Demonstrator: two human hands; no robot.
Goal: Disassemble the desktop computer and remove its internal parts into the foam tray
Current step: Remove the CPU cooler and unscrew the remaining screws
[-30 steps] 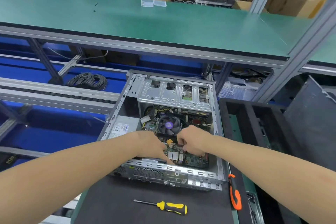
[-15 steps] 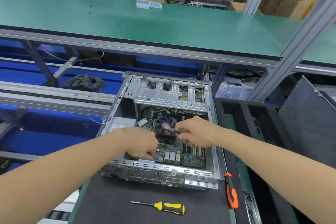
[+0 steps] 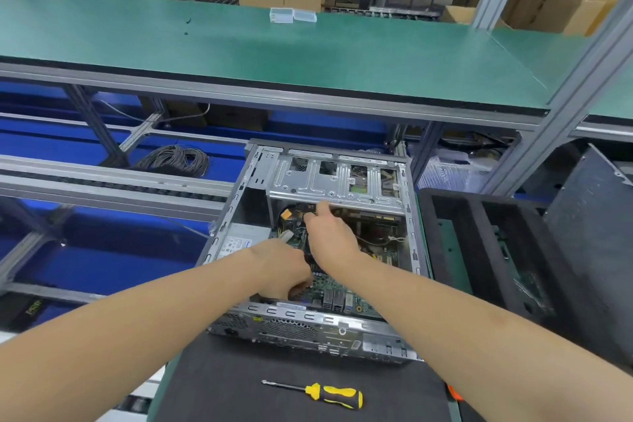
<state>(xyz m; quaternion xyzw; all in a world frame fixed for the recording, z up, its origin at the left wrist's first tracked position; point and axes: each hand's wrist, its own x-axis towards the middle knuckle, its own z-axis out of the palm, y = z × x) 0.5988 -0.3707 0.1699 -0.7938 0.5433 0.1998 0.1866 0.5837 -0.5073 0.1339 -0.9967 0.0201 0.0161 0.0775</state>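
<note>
Both hands inside the open silver metal desktop computer case [image 3: 308,322], which lies on a dark mat [image 3: 219,387] at centre.

R hand [image 3: 329,236] reaches to the far side of the case, just under the drive cage, fingers curled at the black-and-yellow cables [image 3: 291,214]; can't tell if it grips them. L hand [image 3: 281,267] is nearer and left, fingers curled down onto the green motherboard [image 3: 342,295], grip partly hidden, can't tell. Black foam tray [image 3: 455,216] sits just right of the case. Yellow-and-black screwdriver [image 3: 325,394] lies on the mat, near side.
</note>
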